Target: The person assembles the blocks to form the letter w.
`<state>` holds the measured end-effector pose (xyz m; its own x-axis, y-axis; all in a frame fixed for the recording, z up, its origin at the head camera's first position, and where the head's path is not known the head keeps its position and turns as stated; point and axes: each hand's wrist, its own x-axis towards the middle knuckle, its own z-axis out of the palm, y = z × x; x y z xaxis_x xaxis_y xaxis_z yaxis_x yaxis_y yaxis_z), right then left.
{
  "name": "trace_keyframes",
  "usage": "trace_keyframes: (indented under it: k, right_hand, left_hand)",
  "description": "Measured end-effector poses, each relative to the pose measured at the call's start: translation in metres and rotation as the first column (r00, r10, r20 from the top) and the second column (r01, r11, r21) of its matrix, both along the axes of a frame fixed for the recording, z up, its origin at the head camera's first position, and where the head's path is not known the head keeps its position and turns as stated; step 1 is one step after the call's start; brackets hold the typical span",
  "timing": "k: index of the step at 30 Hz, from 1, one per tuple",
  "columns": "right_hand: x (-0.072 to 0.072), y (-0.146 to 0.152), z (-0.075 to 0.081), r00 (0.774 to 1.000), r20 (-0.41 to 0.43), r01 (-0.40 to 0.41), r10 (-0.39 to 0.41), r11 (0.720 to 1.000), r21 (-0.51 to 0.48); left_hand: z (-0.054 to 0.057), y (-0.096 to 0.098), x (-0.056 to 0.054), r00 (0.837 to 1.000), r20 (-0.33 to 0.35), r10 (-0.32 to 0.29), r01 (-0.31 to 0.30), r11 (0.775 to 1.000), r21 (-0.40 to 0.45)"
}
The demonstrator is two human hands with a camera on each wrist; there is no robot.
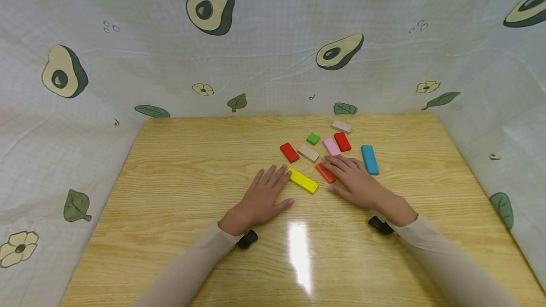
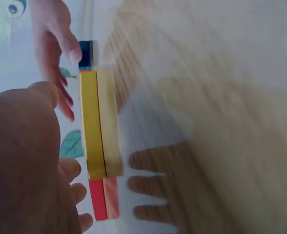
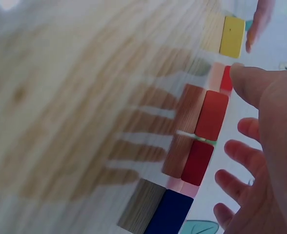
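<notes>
My left hand (image 1: pixel 264 197) is spread palm down, its fingertips at the left end of a yellow block (image 1: pixel 303 181). In the left wrist view the fingers stay apart from the tabletop and hold nothing. My right hand (image 1: pixel 354 181) stretches over an orange-red block (image 1: pixel 326 173) and partly hides it. Its fingers are extended and grip nothing; the right wrist view shows a gap between them and the orange-red block (image 3: pixel 212 115). Near its fingertips lies a pink block (image 1: pixel 331 147), with a red block (image 1: pixel 342 141) beside that. A blue block (image 1: pixel 369 159) lies right of this hand.
Beyond the hands are another red block (image 1: pixel 289 152), a tan block (image 1: pixel 308 153), a small green block (image 1: pixel 313 139) and a pale beige block (image 1: pixel 341 127). All lie flat on the wooden table (image 1: pixel 192 155). An avocado-print cloth (image 1: pixel 273 60) borders the back and sides.
</notes>
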<state>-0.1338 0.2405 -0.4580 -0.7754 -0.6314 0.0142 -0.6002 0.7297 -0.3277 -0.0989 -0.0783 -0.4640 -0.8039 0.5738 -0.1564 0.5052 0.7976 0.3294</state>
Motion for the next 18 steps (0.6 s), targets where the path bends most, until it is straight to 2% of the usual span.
trace_keyframes:
  k: [9, 18]
  right_hand:
    - [0.002, -0.002, -0.004, 0.999, -0.033, -0.018, 0.019, 1.0, 0.009]
    - [0.002, -0.002, -0.004, 0.999, -0.029, -0.023, 0.024, 1.0, 0.016]
  left_hand:
    - [0.001, 0.014, 0.006, 1.0, -0.001, -0.024, 0.024, 0.999, -0.049]
    - [0.004, 0.017, 0.006, 0.999, -0.037, -0.027, 0.024, 0.997, -0.069]
